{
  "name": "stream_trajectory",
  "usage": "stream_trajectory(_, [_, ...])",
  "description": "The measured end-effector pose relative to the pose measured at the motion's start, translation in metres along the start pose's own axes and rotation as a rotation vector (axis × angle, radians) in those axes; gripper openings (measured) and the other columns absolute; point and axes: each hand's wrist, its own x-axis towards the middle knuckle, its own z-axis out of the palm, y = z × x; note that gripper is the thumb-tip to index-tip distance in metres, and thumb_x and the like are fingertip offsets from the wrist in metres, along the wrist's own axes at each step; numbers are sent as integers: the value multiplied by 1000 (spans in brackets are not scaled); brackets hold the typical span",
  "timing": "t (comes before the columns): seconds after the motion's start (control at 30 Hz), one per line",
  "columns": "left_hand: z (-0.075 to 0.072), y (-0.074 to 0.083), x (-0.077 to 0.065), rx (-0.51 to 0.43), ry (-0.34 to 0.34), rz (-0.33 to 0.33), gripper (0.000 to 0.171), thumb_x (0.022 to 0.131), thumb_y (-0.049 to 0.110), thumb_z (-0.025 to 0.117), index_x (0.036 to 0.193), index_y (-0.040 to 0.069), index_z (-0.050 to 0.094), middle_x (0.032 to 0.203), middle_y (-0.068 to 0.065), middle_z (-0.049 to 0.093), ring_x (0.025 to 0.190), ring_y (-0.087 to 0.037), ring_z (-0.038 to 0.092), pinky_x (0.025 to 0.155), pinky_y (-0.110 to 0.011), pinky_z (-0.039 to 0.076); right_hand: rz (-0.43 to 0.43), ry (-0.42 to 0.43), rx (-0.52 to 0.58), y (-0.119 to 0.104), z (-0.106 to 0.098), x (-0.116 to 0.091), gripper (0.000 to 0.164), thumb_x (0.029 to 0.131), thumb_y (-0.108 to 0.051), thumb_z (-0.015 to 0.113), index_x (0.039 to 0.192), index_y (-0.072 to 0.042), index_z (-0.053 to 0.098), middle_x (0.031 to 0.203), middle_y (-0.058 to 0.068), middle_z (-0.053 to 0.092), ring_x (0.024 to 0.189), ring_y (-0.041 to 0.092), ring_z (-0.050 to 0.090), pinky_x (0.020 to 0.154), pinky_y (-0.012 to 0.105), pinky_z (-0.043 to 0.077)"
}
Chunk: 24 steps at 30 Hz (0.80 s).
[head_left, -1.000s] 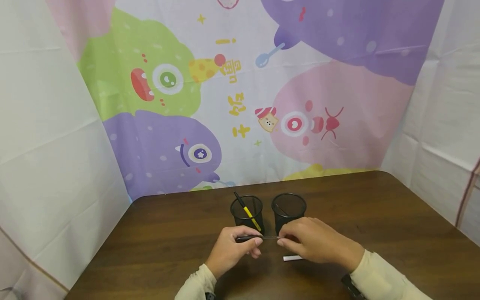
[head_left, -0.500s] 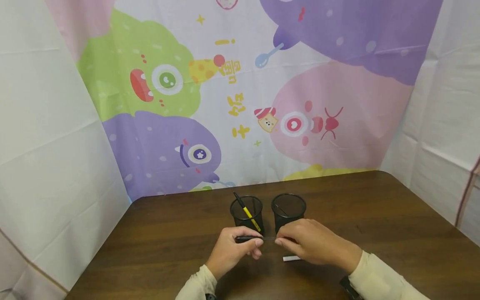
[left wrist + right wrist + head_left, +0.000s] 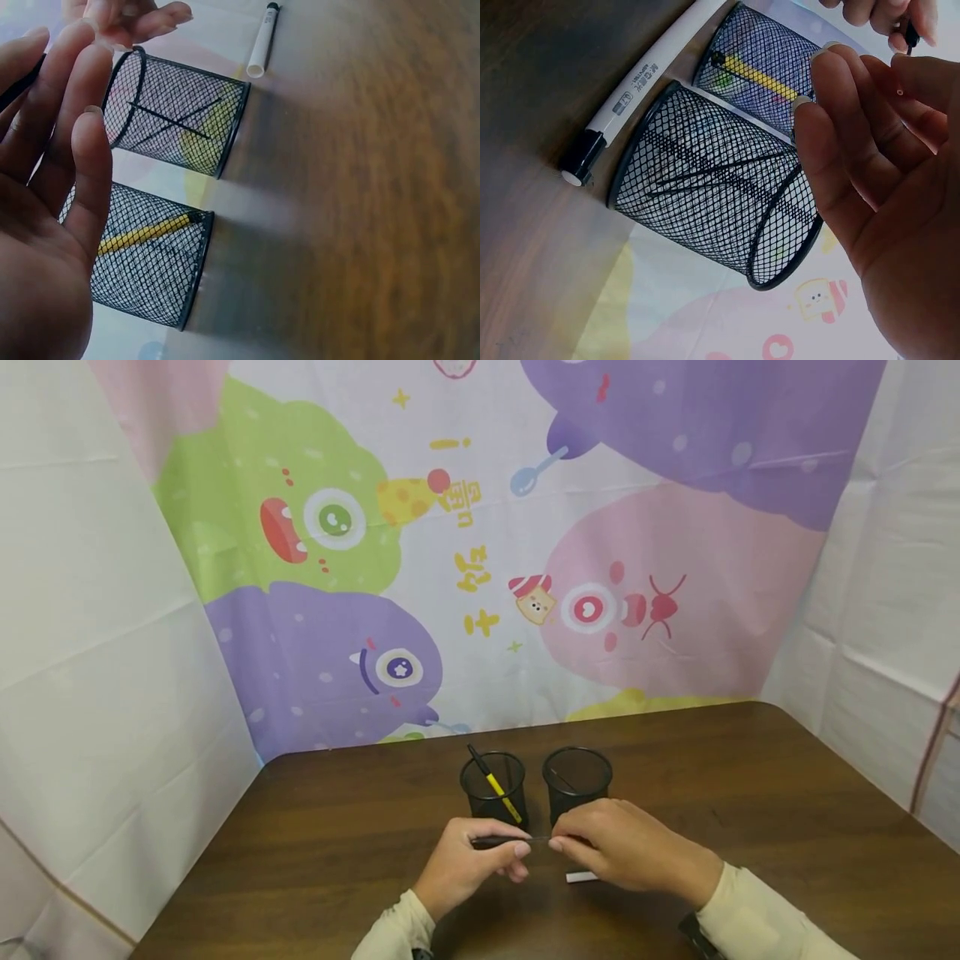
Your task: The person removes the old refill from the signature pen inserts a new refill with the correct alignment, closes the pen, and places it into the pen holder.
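My left hand (image 3: 468, 864) pinches a slim black pen piece (image 3: 491, 842) between thumb and fingers. From its right end a thin rod, like a pen refill (image 3: 539, 840), reaches across to my right hand (image 3: 637, 852), whose thumb and fingertips pinch the far end. Only a short stretch of the rod shows between the hands. Below the right hand a white pen barrel (image 3: 580, 877) lies on the table, partly covered by that hand. The left wrist view shows the barrel's hollow open end (image 3: 256, 70); in the right wrist view its other end carries a black cap (image 3: 582, 156).
Two black mesh pen cups stand just beyond the hands. A yellow-and-black pen (image 3: 497, 787) leans in the left cup (image 3: 471, 800). Thin dark sticks cross inside the right cup (image 3: 556, 793). A cartoon-printed cloth (image 3: 480, 677) hangs behind the brown table (image 3: 337, 843).
My hands have come slightly closer together, the right hand shifting a little left. Less of the thin rod shows between them. The cups and barrel stay where they were.
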Motion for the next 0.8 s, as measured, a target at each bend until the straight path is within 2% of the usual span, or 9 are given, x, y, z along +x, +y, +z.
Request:
stream_trajectory(0.5, [3,-2,-1,35,31,-3,17,95,6,69,99,-10,69,76,-17,72,67,-21,72,66,-41,61,-18,16,12,-3,2,0,16,102,-28,62,87,-26,68,77,-22,53,63,-5,49,57,16,44])
stream_trajectory(0.8, [-1,-2,-1,59,53,11,19,94,8,70,99,-10,69,76,-17,72,67,-21,72,66,-42,61,2,18,15,2,2,-1,17,102,-29,61,93,-24,73,84,-22,61,68,-5,54,62,19,49])
